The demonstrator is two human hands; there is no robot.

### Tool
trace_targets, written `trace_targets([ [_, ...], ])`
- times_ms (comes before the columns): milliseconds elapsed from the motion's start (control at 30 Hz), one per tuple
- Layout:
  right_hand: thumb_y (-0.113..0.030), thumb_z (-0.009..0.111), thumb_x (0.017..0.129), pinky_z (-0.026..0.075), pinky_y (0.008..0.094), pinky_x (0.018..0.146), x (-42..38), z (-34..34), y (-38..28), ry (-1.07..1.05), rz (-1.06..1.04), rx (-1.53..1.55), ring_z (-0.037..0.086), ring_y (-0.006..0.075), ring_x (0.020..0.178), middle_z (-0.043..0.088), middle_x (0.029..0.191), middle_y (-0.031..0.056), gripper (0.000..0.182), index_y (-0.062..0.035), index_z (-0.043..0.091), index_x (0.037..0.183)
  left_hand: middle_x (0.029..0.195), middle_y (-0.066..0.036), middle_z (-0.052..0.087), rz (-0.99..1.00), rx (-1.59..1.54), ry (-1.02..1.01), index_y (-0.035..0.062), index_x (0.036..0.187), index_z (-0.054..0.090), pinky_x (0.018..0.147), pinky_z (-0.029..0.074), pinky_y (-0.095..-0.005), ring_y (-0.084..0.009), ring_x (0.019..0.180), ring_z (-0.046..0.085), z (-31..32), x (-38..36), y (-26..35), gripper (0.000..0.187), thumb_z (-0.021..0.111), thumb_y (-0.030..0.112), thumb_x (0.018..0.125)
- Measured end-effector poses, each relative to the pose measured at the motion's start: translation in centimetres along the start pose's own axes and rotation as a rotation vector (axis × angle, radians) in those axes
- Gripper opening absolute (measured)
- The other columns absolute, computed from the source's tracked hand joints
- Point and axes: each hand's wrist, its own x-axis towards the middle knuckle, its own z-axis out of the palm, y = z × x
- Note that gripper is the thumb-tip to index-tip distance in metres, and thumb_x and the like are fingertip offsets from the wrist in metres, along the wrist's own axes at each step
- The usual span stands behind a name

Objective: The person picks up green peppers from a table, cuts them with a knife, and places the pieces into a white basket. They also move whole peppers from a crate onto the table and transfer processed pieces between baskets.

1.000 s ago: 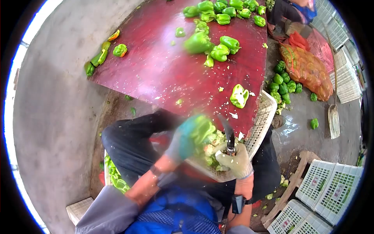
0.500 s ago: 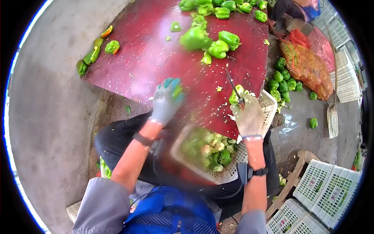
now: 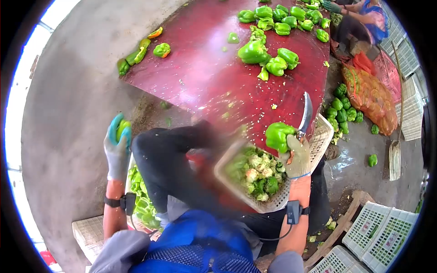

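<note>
My left hand (image 3: 117,148), in a grey and teal glove, is closed around a piece of green pepper (image 3: 123,129), out to the left of my knee. Below it, beside my leg, cut green pepper pieces (image 3: 142,200) fill a container. My right hand (image 3: 298,157), in a pale glove, grips a knife (image 3: 307,110) with its curved blade pointing up. A green bell pepper (image 3: 278,136) sits against the same hand's fingers, apparently held with the knife. Under that hand, between my legs, stands a white basket (image 3: 283,195) of pepper cores and scraps (image 3: 259,170).
A wet red tabletop (image 3: 195,59) bears several peppers (image 3: 276,66) and scattered seeds. At right are more floor peppers (image 3: 339,107), an orange mesh sack (image 3: 368,98), a long-handled shovel (image 3: 395,159) and white crates (image 3: 382,223). Another person (image 3: 359,22) sits at the upper right.
My left hand has moved left, off the table's front edge, carrying the pepper piece. My right hand has turned the knife blade more upright, and a green bell pepper now shows at its fingers.
</note>
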Motion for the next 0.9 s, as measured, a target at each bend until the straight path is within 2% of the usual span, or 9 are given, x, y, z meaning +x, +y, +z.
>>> trace_targets([
  [133, -0.019, 0.075, 0.107, 0.048, 0.0248, 0.053, -3.9, 2.2, 2.1, 0.015, 0.099, 0.020, 0.065, 0.0094, 0.066, 0.075, 0.099, 0.0047, 0.033, -0.0019, 0.070, 0.134, 0.145, -0.015, 0.075, -0.114, 0.440, -0.080, -0.0024, 0.157, 0.065, 0.102, 0.061, -0.0351, -0.0228, 0.120, 0.076, -12.2, -4.2, -9.6, 0.058, 0.079, 0.019, 0.105],
  [200, -0.017, 0.075, 0.104, 0.044, 0.0253, 0.050, -5.5, 2.5, 3.0, -0.062, 0.170, -0.094, 0.059, 0.0082, 0.060, 0.073, 0.094, 0.0042, 0.036, -0.0008, 0.070, 0.136, 0.142, -0.019, 0.077, 0.146, 1.091, -0.168, -0.0019, 0.152, 0.070, 0.107, 0.060, -0.0406, -0.0287, 0.121, 0.077, -14.6, -7.6, -10.6, 0.052, 0.077, 0.016, 0.103],
  [267, -0.012, 0.074, 0.101, 0.042, 0.0256, 0.049, -6.4, 3.3, 3.9, -0.083, 0.210, -0.109, 0.056, 0.0076, 0.057, 0.070, 0.088, 0.0034, 0.039, 0.0010, 0.069, 0.137, 0.136, -0.022, 0.079, 0.241, 1.100, -0.047, -0.0022, 0.148, 0.072, 0.108, 0.060, -0.0421, -0.0311, 0.121, 0.078, -12.2, -10.2, -7.0, 0.048, 0.075, 0.014, 0.104],
  [400, -0.004, 0.079, 0.093, 0.048, 0.0273, 0.053, -8.9, 6.2, 3.4, -0.168, 0.096, -0.455, 0.060, 0.0079, 0.060, 0.072, 0.087, 0.0024, 0.040, 0.0031, 0.073, 0.131, 0.140, -0.011, 0.077, -0.210, 0.110, -0.123, -0.0009, 0.156, 0.067, 0.099, 0.061, -0.0319, -0.0139, 0.118, 0.074, -4.0, -12.7, 3.1, 0.046, 0.065, 0.019, 0.115],
  [467, -0.004, 0.084, 0.090, 0.055, 0.0277, 0.064, -9.6, 6.9, 3.1, -0.382, -0.258, -0.890, 0.066, 0.0071, 0.070, 0.076, 0.091, 0.0035, 0.039, 0.0043, 0.074, 0.127, 0.153, -0.014, 0.070, -0.305, -0.404, -0.386, 0.0043, 0.171, 0.050, 0.098, 0.064, -0.0372, -0.0216, 0.121, 0.076, -0.2, -14.3, 3.6, 0.064, 0.064, 0.040, 0.120],
  [600, -0.006, 0.088, 0.086, 0.055, 0.0286, 0.071, -12.7, 9.6, 4.4, -0.373, -0.258, -0.828, 0.062, 0.0067, 0.075, 0.074, 0.088, 0.0016, 0.036, 0.0036, 0.076, 0.119, 0.153, -0.013, 0.069, -0.817, -0.817, -0.728, 0.0091, 0.167, 0.053, 0.110, 0.060, -0.0453, -0.0271, 0.126, 0.074, 9.4, -15.8, 3.2, 0.060, 0.054, 0.048, 0.122],
  [667, -0.009, 0.087, 0.086, 0.052, 0.0293, 0.069, -13.4, 10.0, 4.5, -0.415, -0.396, -1.057, 0.057, 0.0082, 0.072, 0.069, 0.082, -0.0002, 0.036, 0.0023, 0.077, 0.118, 0.146, -0.007, 0.070, -0.621, -0.700, -0.845, 0.0111, 0.162, 0.058, 0.108, 0.059, -0.0427, -0.0231, 0.122, 0.072, 13.4, -17.3, 2.1, 0.053, 0.056, 0.046, 0.121],
  [800, -0.016, 0.084, 0.092, 0.049, 0.0286, 0.061, -14.1, 9.4, 5.0, -0.449, -0.217, -1.122, 0.056, 0.0091, 0.066, 0.062, 0.076, -0.0011, 0.035, 0.0017, 0.076, 0.122, 0.147, -0.002, 0.066, -0.873, -0.929, -0.645, 0.0094, 0.160, 0.061, 0.104, 0.059, -0.0373, -0.0180, 0.116, 0.070, 16.2, -19.1, 4.9, 0.050, 0.058, 0.039, 0.121],
  [900, -0.016, 0.081, 0.101, 0.044, 0.0251, 0.048, -14.6, 8.9, 4.2, -0.401, 0.253, -0.814, 0.060, 0.0087, 0.055, 0.063, 0.074, -0.0021, 0.027, -0.0004, 0.076, 0.123, 0.162, -0.007, 0.061, -0.344, -0.781, -0.806, 0.0028, 0.167, 0.054, 0.105, 0.058, -0.0343, -0.0172, 0.126, 0.069, 17.7, -21.2, 0.1, 0.051, 0.057, 0.025, 0.121],
])
